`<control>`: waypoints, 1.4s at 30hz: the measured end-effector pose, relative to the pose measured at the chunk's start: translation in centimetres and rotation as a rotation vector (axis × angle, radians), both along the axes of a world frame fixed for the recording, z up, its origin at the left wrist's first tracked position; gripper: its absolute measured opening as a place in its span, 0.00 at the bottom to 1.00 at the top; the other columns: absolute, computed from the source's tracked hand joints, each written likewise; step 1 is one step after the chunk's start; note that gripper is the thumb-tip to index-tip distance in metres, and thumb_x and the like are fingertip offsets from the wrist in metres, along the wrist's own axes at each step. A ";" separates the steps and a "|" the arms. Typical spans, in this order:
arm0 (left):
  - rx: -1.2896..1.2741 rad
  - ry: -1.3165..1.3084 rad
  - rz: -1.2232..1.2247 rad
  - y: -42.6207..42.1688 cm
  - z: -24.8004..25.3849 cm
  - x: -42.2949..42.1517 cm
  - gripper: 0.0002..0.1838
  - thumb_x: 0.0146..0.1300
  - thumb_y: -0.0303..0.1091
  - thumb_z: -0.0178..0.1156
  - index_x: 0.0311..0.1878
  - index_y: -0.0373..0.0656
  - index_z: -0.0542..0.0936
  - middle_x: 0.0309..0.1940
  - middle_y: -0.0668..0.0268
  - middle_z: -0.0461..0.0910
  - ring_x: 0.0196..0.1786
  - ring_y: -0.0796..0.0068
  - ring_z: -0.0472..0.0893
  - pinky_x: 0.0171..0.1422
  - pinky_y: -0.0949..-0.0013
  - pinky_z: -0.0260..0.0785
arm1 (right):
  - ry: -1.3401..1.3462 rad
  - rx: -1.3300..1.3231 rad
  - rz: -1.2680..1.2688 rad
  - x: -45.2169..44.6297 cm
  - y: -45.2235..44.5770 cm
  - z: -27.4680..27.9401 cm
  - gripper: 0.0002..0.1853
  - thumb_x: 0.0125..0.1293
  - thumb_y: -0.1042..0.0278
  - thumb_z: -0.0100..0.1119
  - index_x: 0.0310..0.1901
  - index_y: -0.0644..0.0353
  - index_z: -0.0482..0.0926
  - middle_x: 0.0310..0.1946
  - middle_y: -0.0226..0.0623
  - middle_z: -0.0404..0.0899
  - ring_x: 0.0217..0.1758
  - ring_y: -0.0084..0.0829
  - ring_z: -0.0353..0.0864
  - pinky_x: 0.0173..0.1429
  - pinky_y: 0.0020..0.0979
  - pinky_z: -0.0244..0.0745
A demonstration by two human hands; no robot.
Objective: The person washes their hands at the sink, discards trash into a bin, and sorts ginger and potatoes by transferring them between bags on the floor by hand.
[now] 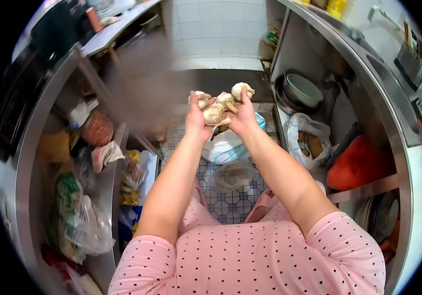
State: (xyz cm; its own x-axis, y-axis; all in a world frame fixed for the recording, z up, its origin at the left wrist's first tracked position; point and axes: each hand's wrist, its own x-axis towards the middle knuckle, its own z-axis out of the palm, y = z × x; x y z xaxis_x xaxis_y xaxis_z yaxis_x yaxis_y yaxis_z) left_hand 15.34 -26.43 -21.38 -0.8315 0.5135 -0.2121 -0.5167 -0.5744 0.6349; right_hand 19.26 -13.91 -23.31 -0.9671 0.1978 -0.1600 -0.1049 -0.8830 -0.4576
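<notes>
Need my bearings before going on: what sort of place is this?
Most likely a home kitchen: a sink at right, nested bowls on a shelf beneath the counter, and garlic bulbs in both hands.

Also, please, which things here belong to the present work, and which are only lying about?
In the work:
garlic bulbs, in left hand and right hand
probably the white-and-blue bag below them

Lying about:
grey-green bowl
red bag
white bag with brown lumps
</notes>
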 end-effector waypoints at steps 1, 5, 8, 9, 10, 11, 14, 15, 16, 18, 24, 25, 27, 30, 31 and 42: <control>-0.011 0.018 0.015 0.9 -0.8 -0.1 0.35 0.63 0.68 0.46 0.58 0.47 0.66 0.57 0.53 0.72 0.55 0.54 0.75 0.55 0.47 0.72 | -0.002 -0.001 -0.018 0.1 0.7 -0.1 0.36 0.66 0.30 0.41 0.49 0.62 0.72 0.45 0.40 0.76 0.51 0.40 0.75 0.56 0.44 0.70; 0.017 0.062 -0.181 2.2 -2.7 -0.3 0.38 0.63 0.70 0.43 0.62 0.47 0.66 0.58 0.54 0.71 0.56 0.56 0.75 0.57 0.49 0.70 | -0.017 0.110 -0.174 -0.4 2.4 -2.7 0.22 0.70 0.46 0.49 0.50 0.59 0.72 0.43 0.38 0.77 0.47 0.34 0.77 0.53 0.38 0.74; 0.050 0.171 -0.266 2.6 -2.5 -0.3 0.41 0.62 0.72 0.41 0.66 0.50 0.64 0.60 0.58 0.70 0.59 0.58 0.74 0.61 0.53 0.69 | 0.063 0.520 -0.043 1.0 1.3 -0.2 0.17 0.70 0.57 0.52 0.52 0.60 0.75 0.47 0.35 0.78 0.45 0.27 0.80 0.46 0.31 0.78; 0.081 0.185 -0.260 2.5 -2.5 -0.3 0.40 0.61 0.73 0.41 0.66 0.51 0.65 0.61 0.59 0.70 0.60 0.59 0.73 0.62 0.55 0.68 | 0.088 0.582 -0.049 1.0 1.1 -0.1 0.17 0.69 0.58 0.54 0.52 0.61 0.76 0.47 0.35 0.78 0.44 0.26 0.80 0.45 0.31 0.78; 0.095 0.165 -0.245 2.3 -2.4 0.0 0.41 0.61 0.73 0.40 0.66 0.51 0.65 0.61 0.60 0.69 0.60 0.58 0.73 0.62 0.54 0.68 | 0.048 0.610 -0.024 1.0 1.1 0.0 0.17 0.68 0.58 0.54 0.51 0.61 0.76 0.46 0.35 0.79 0.43 0.26 0.81 0.45 0.30 0.78; 0.111 0.148 -0.235 2.1 -2.1 0.2 0.41 0.61 0.73 0.40 0.66 0.52 0.65 0.62 0.60 0.69 0.61 0.58 0.73 0.62 0.52 0.68 | 0.009 0.640 -0.006 1.0 1.3 0.1 0.17 0.68 0.58 0.55 0.51 0.61 0.76 0.45 0.35 0.79 0.42 0.26 0.81 0.44 0.30 0.78; 0.165 0.080 -0.367 1.0 -2.4 0.1 0.40 0.61 0.74 0.40 0.65 0.53 0.66 0.62 0.61 0.69 0.60 0.56 0.73 0.61 0.47 0.68 | -0.073 0.792 0.050 1.5 1.5 1.1 0.17 0.65 0.61 0.56 0.50 0.62 0.77 0.43 0.35 0.80 0.39 0.26 0.82 0.43 0.29 0.78; 0.184 0.052 -0.437 0.5 -2.3 0.2 0.40 0.61 0.73 0.41 0.65 0.53 0.67 0.62 0.61 0.70 0.60 0.55 0.73 0.60 0.45 0.68 | -0.096 0.852 0.070 1.7 1.4 1.4 0.17 0.64 0.62 0.57 0.50 0.62 0.77 0.42 0.34 0.81 0.38 0.27 0.82 0.42 0.29 0.77; 0.191 0.042 -0.463 0.2 -2.3 0.4 0.40 0.60 0.73 0.41 0.65 0.53 0.67 0.61 0.61 0.70 0.60 0.55 0.73 0.60 0.43 0.68 | -0.129 0.924 0.118 1.9 1.4 1.5 0.17 0.63 0.62 0.56 0.50 0.62 0.77 0.42 0.35 0.81 0.39 0.27 0.82 0.42 0.29 0.77; 0.208 0.025 -0.519 -0.4 -1.9 1.2 0.39 0.60 0.73 0.43 0.64 0.53 0.69 0.61 0.60 0.71 0.59 0.54 0.74 0.58 0.39 0.67 | -0.198 1.069 0.208 2.3 1.4 2.0 0.17 0.62 0.63 0.56 0.49 0.62 0.77 0.42 0.35 0.81 0.40 0.27 0.81 0.43 0.29 0.76; 0.291 -0.025 -0.428 -1.4 -0.5 3.2 0.42 0.59 0.75 0.41 0.65 0.52 0.68 0.61 0.59 0.70 0.59 0.53 0.74 0.58 0.41 0.68 | 0.000 1.076 0.044 3.9 0.1 3.5 0.33 0.60 0.65 0.59 0.66 0.61 0.59 0.59 0.47 0.69 0.52 0.34 0.77 0.51 0.32 0.75; 0.326 -0.019 -0.420 -1.9 -0.1 3.4 0.42 0.59 0.75 0.40 0.65 0.52 0.67 0.62 0.59 0.70 0.59 0.53 0.74 0.58 0.40 0.68 | 0.052 1.062 -0.032 4.2 -0.5 3.8 0.37 0.60 0.65 0.60 0.69 0.60 0.55 0.62 0.49 0.66 0.55 0.36 0.76 0.52 0.33 0.75; 0.330 0.038 -0.371 -3.4 1.1 3.4 0.43 0.58 0.76 0.39 0.65 0.52 0.67 0.61 0.58 0.70 0.59 0.51 0.73 0.57 0.41 0.68 | 0.123 1.087 -0.102 4.6 -1.0 4.2 0.41 0.60 0.67 0.63 0.71 0.57 0.51 0.64 0.53 0.61 0.65 0.42 0.67 0.63 0.36 0.67; 0.360 0.103 -0.351 -7.5 2.7 2.8 0.44 0.58 0.76 0.40 0.65 0.50 0.67 0.61 0.56 0.70 0.61 0.49 0.72 0.56 0.43 0.70 | 0.249 1.140 -0.147 5.1 -2.2 5.1 0.32 0.61 0.70 0.61 0.67 0.59 0.60 0.62 0.46 0.65 0.65 0.37 0.67 0.65 0.34 0.64; 0.366 0.136 -0.336 -9.5 2.8 2.7 0.44 0.58 0.75 0.41 0.65 0.50 0.67 0.61 0.55 0.71 0.61 0.48 0.72 0.55 0.43 0.71 | 0.288 1.162 -0.122 5.2 -3.1 5.7 0.29 0.62 0.71 0.60 0.65 0.60 0.64 0.61 0.43 0.67 0.64 0.34 0.67 0.65 0.33 0.65; 0.318 -0.090 0.079 -30.0 -11.3 13.6 0.44 0.58 0.75 0.39 0.67 0.49 0.65 0.61 0.51 0.68 0.59 0.43 0.72 0.51 0.44 0.71 | 0.536 1.645 0.489 8.2 -18.0 7.4 0.19 0.60 0.67 0.62 0.53 0.57 0.75 0.57 0.38 0.69 0.57 0.34 0.73 0.59 0.33 0.70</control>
State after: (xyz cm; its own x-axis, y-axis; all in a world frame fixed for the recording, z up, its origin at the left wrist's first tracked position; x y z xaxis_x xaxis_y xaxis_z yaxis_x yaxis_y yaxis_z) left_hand 28.95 -56.39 -32.70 -0.8564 0.5006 -0.1262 -0.5087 -0.7766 0.3715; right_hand 27.45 -31.91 -15.89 -0.8558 -0.4756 0.2036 -0.4175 0.4025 -0.8147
